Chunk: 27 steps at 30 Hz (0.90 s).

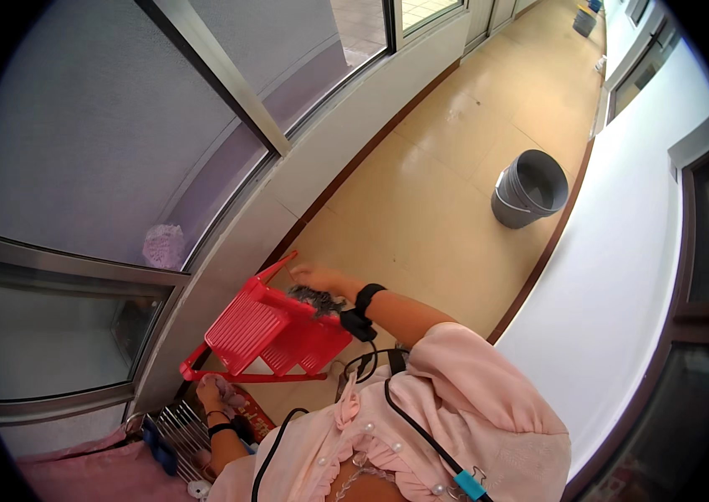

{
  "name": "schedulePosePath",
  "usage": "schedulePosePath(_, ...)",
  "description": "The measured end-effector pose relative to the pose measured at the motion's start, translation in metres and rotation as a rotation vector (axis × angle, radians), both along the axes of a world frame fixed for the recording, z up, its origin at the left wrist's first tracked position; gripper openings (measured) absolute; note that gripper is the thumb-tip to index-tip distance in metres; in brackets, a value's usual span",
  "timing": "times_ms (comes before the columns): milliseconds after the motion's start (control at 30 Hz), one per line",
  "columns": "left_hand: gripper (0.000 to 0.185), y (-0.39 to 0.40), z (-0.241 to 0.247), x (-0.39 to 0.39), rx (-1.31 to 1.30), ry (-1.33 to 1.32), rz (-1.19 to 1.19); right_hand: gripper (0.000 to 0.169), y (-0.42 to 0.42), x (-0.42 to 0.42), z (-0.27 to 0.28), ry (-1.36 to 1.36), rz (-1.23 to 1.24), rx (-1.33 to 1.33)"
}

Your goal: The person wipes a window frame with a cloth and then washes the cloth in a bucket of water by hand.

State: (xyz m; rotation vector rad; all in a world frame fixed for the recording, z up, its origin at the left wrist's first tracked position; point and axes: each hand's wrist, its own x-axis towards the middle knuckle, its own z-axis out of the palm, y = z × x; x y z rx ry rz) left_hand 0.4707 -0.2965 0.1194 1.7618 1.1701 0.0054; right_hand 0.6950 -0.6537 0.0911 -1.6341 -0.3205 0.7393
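Note:
Between my two hands a red plastic shelf rack (248,326) with several ribbed tiers is tilted at an angle beside the window wall. My right hand (317,279) is at its upper side, closed around a dark grey shaggy cloth (323,302) that lies against the red edge. At the lower end, my left hand (208,392) grips a dusty-pink cloth (227,392) by the rack's bottom rail. How far the fingers of either hand also wrap the plastic is hidden.
A grey bucket (520,201) with a wire handle stands on the tiled floor (417,207) near the white wall. Below my left hand are a metal wire shoe rack (179,427), a blue slipper (160,445) and a red mat (257,417). Sliding windows (110,125) line the left.

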Motion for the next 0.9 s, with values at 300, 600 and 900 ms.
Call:
schedulePosePath(300,0.029,-0.142,0.028,0.133,0.289,-0.019,-0.551,0.042,-0.204,0.009,0.011,0.611,-0.744,0.491)
schedulePosePath(600,0.014,-0.306,0.064,0.313,-0.194,-0.392,-0.967,0.043,-0.327,0.041,0.061,0.405,-0.892,0.714)
schedulePosePath(900,0.017,-0.441,0.037,0.496,-0.707,-0.382,-0.800,0.033,-0.417,0.129,0.022,0.286,-0.944,0.218)
